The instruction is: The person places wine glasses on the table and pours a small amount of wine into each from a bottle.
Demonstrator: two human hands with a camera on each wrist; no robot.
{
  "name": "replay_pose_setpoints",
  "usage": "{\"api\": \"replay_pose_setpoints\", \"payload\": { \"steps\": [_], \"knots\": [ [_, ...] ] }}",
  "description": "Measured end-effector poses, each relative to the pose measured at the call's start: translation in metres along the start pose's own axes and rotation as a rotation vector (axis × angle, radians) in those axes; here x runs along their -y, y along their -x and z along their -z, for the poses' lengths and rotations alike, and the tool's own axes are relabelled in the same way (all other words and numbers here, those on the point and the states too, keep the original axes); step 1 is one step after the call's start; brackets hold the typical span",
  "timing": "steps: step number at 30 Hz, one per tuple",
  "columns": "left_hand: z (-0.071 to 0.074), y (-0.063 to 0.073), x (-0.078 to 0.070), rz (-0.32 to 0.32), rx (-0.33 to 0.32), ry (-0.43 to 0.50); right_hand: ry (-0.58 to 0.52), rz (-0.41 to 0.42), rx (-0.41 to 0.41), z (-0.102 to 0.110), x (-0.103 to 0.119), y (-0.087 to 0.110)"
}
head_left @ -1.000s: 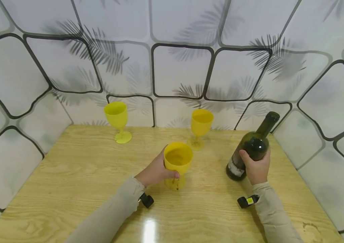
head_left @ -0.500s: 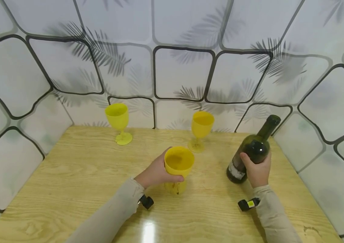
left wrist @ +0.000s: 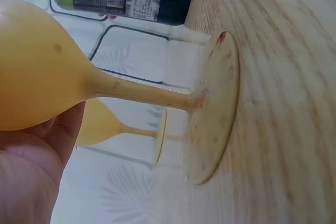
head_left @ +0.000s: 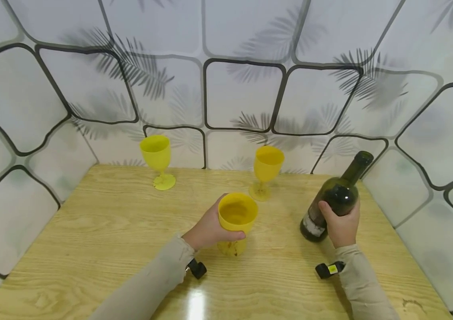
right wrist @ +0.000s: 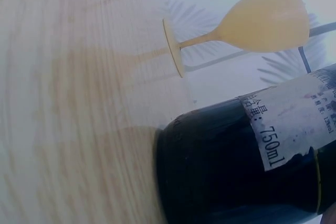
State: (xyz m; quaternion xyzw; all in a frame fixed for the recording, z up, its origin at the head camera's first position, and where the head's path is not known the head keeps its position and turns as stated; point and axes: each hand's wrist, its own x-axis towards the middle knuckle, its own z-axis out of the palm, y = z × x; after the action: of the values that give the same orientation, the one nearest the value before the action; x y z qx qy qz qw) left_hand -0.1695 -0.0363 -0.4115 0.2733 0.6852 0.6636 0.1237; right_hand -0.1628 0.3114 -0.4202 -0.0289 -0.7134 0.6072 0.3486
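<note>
My left hand grips a yellow goblet round its bowl, thumb across the near side. In the left wrist view the goblet's stem and stained round foot show, the foot right at the tabletop. To the right, my right hand holds a dark green wine bottle round its body, the thumb on the near side. The bottle's neck points up, with no cap visible. Its worn white label, reading 750ml, and its base, close by the wood, appear in the right wrist view.
Behind the held goblet stands an orange-yellow goblet near the table's back edge. A lime-yellow goblet stands at the back left. The wooden table meets patterned walls at the back and on both sides.
The goblet in my left hand has come slightly nearer to me, and the left thumb reaches a bit further across it. My right hand keeps its hold on the wine bottle.
</note>
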Motion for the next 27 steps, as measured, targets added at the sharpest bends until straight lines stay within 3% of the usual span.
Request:
{"api": "replay_pose_setpoints", "payload": {
  "steps": [14,27],
  "knots": [
    [0.000,0.001,0.001,0.030,0.016,-0.008,-0.005,0.001,0.011,-0.004,0.004,0.005],
    [0.002,-0.001,0.001,0.016,0.041,0.000,-0.047,0.021,0.017,-0.010,0.007,0.009]
  ]
}}
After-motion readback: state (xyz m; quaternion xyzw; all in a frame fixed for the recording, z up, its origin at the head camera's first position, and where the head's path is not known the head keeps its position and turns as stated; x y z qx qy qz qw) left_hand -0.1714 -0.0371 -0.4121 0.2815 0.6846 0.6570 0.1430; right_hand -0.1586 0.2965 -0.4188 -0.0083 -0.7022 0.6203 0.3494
